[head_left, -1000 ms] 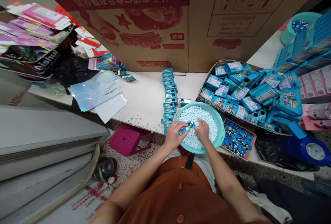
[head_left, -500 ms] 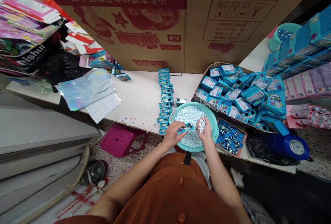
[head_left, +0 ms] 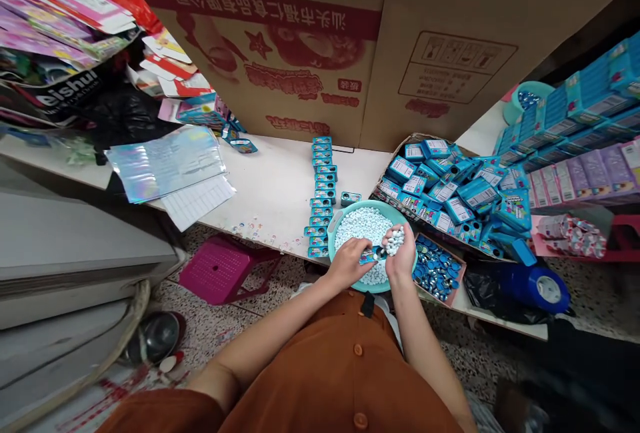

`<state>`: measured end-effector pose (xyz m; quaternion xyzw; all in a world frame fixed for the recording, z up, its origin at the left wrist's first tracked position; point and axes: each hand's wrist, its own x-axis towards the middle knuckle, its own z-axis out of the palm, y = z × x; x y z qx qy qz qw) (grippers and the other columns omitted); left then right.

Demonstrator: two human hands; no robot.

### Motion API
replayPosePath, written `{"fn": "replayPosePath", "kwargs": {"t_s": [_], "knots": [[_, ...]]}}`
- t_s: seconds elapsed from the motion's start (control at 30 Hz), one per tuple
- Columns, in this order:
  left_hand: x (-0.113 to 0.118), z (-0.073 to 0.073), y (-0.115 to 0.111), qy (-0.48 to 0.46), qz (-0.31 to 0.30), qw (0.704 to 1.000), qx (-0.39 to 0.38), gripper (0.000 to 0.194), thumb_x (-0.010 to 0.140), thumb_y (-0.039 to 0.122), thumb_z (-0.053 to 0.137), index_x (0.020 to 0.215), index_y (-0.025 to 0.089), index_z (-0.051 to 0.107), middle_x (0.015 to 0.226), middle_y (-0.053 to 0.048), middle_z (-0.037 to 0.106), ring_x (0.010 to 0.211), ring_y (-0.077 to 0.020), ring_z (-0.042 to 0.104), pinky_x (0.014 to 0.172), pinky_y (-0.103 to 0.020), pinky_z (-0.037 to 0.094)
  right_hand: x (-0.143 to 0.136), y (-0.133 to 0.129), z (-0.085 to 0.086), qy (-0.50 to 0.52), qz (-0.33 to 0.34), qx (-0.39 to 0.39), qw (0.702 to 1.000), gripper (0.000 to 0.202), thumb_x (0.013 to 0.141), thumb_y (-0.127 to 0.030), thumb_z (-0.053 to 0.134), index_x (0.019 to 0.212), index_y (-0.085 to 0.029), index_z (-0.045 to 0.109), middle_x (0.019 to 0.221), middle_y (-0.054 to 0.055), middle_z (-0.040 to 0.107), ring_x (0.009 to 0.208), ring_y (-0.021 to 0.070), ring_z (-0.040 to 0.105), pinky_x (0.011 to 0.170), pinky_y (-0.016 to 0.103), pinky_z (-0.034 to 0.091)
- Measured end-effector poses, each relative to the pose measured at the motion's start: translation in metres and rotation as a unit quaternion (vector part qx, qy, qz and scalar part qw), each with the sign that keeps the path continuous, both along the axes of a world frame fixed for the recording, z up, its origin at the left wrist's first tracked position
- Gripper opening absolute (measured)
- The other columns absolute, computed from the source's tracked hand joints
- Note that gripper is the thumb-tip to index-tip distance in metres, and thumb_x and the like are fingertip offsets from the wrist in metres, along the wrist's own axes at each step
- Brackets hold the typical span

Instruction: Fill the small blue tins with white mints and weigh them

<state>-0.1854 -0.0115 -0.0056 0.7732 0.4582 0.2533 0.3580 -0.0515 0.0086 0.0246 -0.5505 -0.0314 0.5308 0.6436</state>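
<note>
While the left hand (head_left: 353, 261) keeps a small blue box (head_left: 367, 256) pinched between thumb and fingers, the right hand (head_left: 404, 254) is cupped beside it, half closed with the palm upward, and carries a small heap of white pellets (head_left: 395, 241). Both hands are above the turquoise bowl (head_left: 332, 241), which stands at the front edge of the worktop (head_left: 280, 186) and holds many more such pellets. The box lies almost flat in the grip, its dark opening turned toward the right hand, and some white shows at this opening; how full the box is, I cannot tell.

From this I judge that the step in hand is the filling of this one box. The next move would call for a steady left pinch, with the opening kept facing up, and for the right fingers to let the pellets go in a few at a time, so that any lost ones drop back into the bowl.

To the left of the bowl, a row of similar boxes (head_left: 321, 194) goes from the back edge of the worktop toward its front edge, and a single box (head_left: 351, 198) lies apart, just behind the bowl. On the right, near the front edge, is a tray (head_left: 457, 288) of round blue and metallic pieces (head_left: 436, 266).
</note>
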Motion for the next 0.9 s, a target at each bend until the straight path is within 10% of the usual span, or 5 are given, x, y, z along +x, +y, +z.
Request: {"fn": "replayPosePath", "kwargs": {"t_s": [0.53, 0.9], "knots": [[0.0095, 0.0095, -0.0025, -0.052, 0.075, 0.995, -0.046, 0.033, 0.069, 0.026, 0.069, 0.095, 0.022, 0.051, 0.093, -0.002, 0.061, 0.091, -0.0191, 0.058, 0.080, -0.031, 0.046, -0.0058, -0.0093, 0.0025, -0.150, 0.000, 0.054, 0.987, 0.043, 0.081, -0.051, 0.049, 0.053, -0.018, 0.053, 0.059, 0.001, 0.057, 0.059, 0.0133, 0.056, 0.064, 0.029, 0.046], [0.0117, 0.0036, -0.0008, -0.061, 0.063, 0.994, -0.059, 0.030, 0.074, 0.029, 0.066, 0.099, 0.022, 0.052, 0.096, -0.002, 0.063, 0.093, -0.0186, 0.060, 0.080, -0.030, 0.047, -0.0021, -0.0038, 0.0051, -0.127, 0.016, 0.012, 0.992, 0.044, 0.082, -0.054, 0.047, 0.058, -0.019, 0.053, 0.048, -0.003, 0.049, 0.044, 0.0098, 0.047, 0.047, 0.025, 0.037]]}}
